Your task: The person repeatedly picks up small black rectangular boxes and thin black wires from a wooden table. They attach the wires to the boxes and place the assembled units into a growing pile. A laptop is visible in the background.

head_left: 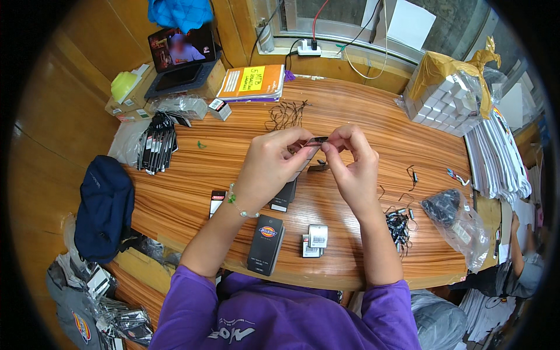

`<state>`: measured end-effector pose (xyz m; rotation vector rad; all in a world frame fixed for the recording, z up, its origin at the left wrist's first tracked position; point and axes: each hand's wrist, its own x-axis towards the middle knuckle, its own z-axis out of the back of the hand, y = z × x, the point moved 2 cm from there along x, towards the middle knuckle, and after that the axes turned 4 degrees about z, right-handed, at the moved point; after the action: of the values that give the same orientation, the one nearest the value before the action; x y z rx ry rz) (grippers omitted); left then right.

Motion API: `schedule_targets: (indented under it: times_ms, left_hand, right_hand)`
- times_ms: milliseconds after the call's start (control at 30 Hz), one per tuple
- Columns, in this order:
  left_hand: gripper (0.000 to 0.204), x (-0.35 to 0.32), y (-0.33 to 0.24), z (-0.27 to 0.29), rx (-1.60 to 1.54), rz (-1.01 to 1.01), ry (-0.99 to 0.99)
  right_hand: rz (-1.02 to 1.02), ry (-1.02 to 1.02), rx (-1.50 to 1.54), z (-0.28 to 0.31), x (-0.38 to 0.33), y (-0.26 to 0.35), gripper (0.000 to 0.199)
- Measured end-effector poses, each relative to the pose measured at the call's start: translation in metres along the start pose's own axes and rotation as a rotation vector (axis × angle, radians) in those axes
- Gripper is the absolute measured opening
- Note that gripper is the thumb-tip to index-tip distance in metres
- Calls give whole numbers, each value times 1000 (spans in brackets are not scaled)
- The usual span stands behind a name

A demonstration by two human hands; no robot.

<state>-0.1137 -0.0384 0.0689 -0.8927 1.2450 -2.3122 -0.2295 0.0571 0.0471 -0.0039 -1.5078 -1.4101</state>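
Above the middle of the table, my left hand (269, 156) grips a dark hang tag (305, 160), thumb and fingers closed near its upper end. My right hand (354, 166) pinches the same top edge; whether a thin string is also between its fingertips is too small to tell. Below the hands lie more dark tags (281, 201), partly hidden by my left hand. Closer to me rests a neat stack of black hang tags (265, 246), with small white barcode labels (318, 235) to its right. A black-and-white tag (217, 203) lies left of my left wrist.
Black tag strings (399, 228) are heaped at right, beside a clear plastic bag (461, 227) and small snips (458, 177). A box of small white cartons (446, 99) stands far right. Bundled tags (156, 144), an orange notebook (248, 81) and a screen device (182, 52) occupy the left.
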Motion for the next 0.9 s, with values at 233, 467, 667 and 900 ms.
schedule_targets:
  times_ms: [233,467,667,900]
  left_hand:
    - [13,0,-1,2,-8,5,18]
    - [20,-1,-4,0,86,29,65]
    - [16,1,-6,-2,156,-53,56]
    - [17,4,-7,-2,587,-504,-85]
  right_hand:
    - [15,-33,5,-3,-2,3,12]
    - [108,-95,-70,-8,-5,2,12]
    - [1,-119,36,-10,-7,-6,11]
    - [-342,30,473,-1,3,-6,19]
